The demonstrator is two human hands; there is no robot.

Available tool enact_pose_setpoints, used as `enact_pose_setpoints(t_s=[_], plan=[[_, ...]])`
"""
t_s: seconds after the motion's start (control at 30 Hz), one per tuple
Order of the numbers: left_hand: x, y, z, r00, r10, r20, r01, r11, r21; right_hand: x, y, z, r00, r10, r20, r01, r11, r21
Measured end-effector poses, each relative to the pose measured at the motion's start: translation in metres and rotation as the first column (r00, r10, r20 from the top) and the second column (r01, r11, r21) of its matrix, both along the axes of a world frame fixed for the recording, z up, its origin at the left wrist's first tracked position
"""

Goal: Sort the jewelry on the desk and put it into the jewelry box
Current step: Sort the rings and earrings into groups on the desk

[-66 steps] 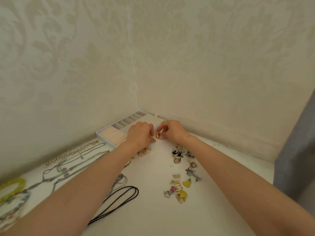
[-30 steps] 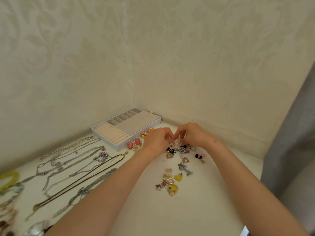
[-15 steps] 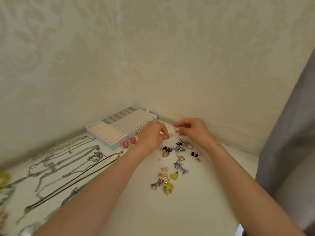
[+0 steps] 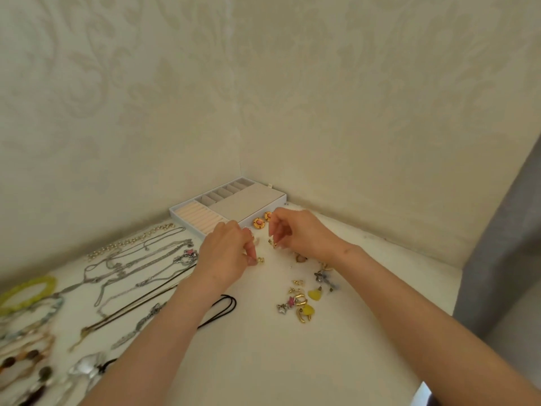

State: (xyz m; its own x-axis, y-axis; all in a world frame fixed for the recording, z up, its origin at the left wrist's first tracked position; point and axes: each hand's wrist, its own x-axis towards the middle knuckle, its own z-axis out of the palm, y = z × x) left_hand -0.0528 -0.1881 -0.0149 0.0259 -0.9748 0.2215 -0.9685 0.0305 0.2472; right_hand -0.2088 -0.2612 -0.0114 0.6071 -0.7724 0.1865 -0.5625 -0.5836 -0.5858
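The white jewelry box [image 4: 187,207] lies open in the desk's back corner, with cream ring rolls and small grey compartments. My left hand [image 4: 227,253] pinches a small gold earring [image 4: 260,260] on the desk just in front of the box. My right hand [image 4: 298,231] pinches another small gold earring [image 4: 273,244] a little above the desk. Two round gold-and-pink earrings [image 4: 262,220] lie against the box's front edge. A loose pile of small charms and earrings [image 4: 301,303] lies under and in front of my right wrist.
Several silver and gold chain necklaces [image 4: 137,268] stretch across the desk's left half, with a black cord necklace [image 4: 225,303] nearer the middle. A yellow bracelet [image 4: 27,290] and beaded pieces lie at the far left. Patterned walls close the corner. A grey curtain [image 4: 503,244] hangs at right.
Both hands have moved left from the charm pile, each now holding a small gold earring. The left hand has lowered its earring to the desk. The camera view shifted.
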Motion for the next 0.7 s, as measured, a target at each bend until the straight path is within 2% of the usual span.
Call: enact_pose_setpoints(t_s=[0.1, 0.23, 0.43, 0.7], plan=[[0.004, 0.004, -0.001, 1.000, 0.023, -0.006, -0.023, 1.000, -0.007, 0.012, 0.002, 0.003, 0.996, 0.026, -0.090, -0.029, 0.999, -0.029], [0.004, 0.004, -0.007, 0.999, 0.035, -0.016, -0.035, 0.999, -0.005, 0.021, 0.003, 0.001, 0.993, 0.044, -0.114, -0.044, 0.999, 0.000], [0.005, -0.001, -0.011, 0.998, 0.039, -0.044, -0.040, 0.999, -0.019, 0.016, 0.005, -0.002, 0.980, -0.049, -0.193, 0.020, 0.988, -0.150], [0.005, -0.002, -0.012, 0.997, 0.064, -0.032, -0.065, 0.998, -0.017, 0.011, -0.001, -0.006, 0.964, -0.108, -0.243, 0.059, 0.978, -0.200]])
